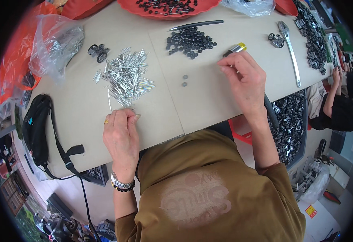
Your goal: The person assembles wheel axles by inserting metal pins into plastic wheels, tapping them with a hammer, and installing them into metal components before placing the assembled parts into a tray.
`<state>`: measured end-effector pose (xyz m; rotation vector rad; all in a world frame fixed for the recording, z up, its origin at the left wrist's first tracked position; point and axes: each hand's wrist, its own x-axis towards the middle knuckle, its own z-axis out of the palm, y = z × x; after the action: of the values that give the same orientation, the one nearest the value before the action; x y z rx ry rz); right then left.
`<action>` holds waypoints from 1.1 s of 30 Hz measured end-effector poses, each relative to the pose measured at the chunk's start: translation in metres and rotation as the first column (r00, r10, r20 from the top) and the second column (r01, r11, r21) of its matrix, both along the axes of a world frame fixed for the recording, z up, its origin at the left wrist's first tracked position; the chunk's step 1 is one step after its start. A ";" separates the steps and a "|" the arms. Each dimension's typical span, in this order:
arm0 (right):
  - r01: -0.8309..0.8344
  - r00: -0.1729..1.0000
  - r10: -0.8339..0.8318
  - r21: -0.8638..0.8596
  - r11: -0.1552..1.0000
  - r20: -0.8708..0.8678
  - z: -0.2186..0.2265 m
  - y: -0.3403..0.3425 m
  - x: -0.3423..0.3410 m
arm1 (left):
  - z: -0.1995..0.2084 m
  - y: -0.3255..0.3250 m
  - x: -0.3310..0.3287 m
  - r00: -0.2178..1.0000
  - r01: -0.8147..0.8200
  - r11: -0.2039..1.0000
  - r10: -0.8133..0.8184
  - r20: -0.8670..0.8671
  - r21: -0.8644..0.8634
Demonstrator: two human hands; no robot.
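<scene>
My left hand (122,131) is closed at the near edge of a heap of thin silver metal pins (128,76), with a pin pinched between thumb and forefinger. On the right, the curled fingers of my right hand (245,76) close around what looks like a two-faced hammer (236,49). Its head has a yellow end and a dark end; a black handle runs beneath the hand and wrist, so the grip is partly hidden. Two small grey discs (185,80) lie between my hands. Beyond them is a pile of black round caps (189,41).
A black tube (196,25) lies behind the caps, before a red tray (168,12). Small wheeled parts (98,53) sit left, others beside an adjustable wrench (290,54) right. A black bag (37,131) rests left. Another person (340,101) is at far right.
</scene>
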<state>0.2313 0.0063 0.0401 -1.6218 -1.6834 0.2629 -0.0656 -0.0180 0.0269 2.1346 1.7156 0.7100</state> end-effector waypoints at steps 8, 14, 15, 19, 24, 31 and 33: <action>-0.264 0.964 0.262 -0.038 0.964 -0.035 -0.011 -0.002 -0.027 | 0.003 -0.010 0.008 0.995 -0.002 1.000 0.004 0.097 -0.018; -0.385 0.923 0.384 -0.098 0.918 -0.028 -0.019 0.011 -0.030 | 0.015 -0.016 0.022 0.591 0.081 0.925 0.256 0.765 -0.372; -0.409 0.911 0.412 -0.108 0.906 0.010 -0.018 0.012 -0.030 | 0.015 -0.017 0.024 0.591 0.081 0.924 0.257 0.765 -0.373; -0.416 0.903 0.425 -0.120 0.901 0.061 -0.017 0.011 -0.032 | 0.011 -0.016 0.030 0.418 0.199 0.882 0.318 0.851 -0.427; -0.325 0.923 0.346 -0.138 0.935 0.169 -0.016 0.000 -0.038 | 0.012 -0.013 0.043 0.324 0.262 0.855 0.360 0.875 -0.448; -0.237 0.970 0.242 -0.129 0.963 0.024 -0.019 -0.005 -0.043 | 0.001 0.004 0.058 0.505 0.187 0.931 0.183 0.843 -0.314; -0.234 0.970 0.223 -0.115 0.965 -0.098 -0.022 -0.004 -0.042 | -0.001 0.012 0.068 0.543 0.164 0.943 0.159 0.825 -0.290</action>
<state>0.1897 0.0023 0.0182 -1.4820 -1.8202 0.5550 0.0023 -0.0062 0.0262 1.1811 1.1443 1.1102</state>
